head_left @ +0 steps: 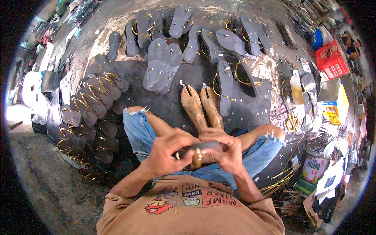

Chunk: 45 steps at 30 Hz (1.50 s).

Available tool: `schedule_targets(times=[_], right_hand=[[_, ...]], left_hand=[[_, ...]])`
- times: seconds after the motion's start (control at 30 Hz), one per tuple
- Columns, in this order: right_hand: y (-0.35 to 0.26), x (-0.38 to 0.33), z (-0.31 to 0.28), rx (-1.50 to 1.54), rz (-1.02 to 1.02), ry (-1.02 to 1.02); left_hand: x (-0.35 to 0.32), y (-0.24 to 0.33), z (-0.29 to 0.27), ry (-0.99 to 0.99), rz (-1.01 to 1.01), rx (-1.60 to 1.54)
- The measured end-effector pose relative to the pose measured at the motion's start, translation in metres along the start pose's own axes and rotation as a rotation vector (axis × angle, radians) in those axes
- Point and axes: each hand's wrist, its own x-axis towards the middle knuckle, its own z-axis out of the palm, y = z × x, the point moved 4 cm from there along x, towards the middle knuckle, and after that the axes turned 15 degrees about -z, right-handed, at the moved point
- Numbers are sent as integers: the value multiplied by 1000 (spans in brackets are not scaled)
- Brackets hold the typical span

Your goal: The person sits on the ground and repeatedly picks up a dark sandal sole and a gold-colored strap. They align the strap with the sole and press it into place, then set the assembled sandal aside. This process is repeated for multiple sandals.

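Note:
Close in front of my body, my left hand (169, 152) and my right hand (228, 152) grip a dark sandal (206, 145) from its two sides. A gold strap (199, 157) shows on it between my fingers. Motion blurs both hands a little, and much of the sandal is covered by them. Just beyond my hands, between my knees, lie two wooden shoe lasts (192, 103) with slotted tips. Farther out, a pair of overlapping grey soles (159, 66) lies on a dark mat (137, 100). Right of the lasts rests a grey sole (224, 88) with a gold strap.
Finished-looking sandals with gold straps (94, 98) are stacked at left. More grey soles (145, 29) lie along the far side. At right are scissors (290, 123), a red box (332, 58), a can (313, 172) and a bundle of gold strips (280, 182).

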Motion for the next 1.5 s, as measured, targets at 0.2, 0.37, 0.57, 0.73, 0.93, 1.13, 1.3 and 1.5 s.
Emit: schedule_targets(times=[0.2, 0.37, 0.57, 0.73, 0.93, 1.13, 1.3, 1.5], right_hand=[[129, -37, -8, -1079, 346, -45], [121, -15, -26, -273, 514, 316], [-7, -39, -15, 415, 425, 530], [-38, -33, 16, 258, 456, 452], [-56, -7, 33, -283, -20, 172], [-61, -16, 49, -292, -84, 225], [-50, -1, 50, -397, -216, 217], [-12, -4, 53, -150, -64, 292]], left_hand=[[47, -98, -68, 132, -437, -1296], [54, -100, -57, 334, -311, -1615], [35, -128, -84, 647, -185, -1408], [46, -90, -82, 551, -107, -1359], [43, -70, -39, 387, -349, -1444], [47, -75, -38, 386, -334, -1459], [45, -69, -12, 227, -373, -1459], [55, -82, 7, 262, -388, -1495]])
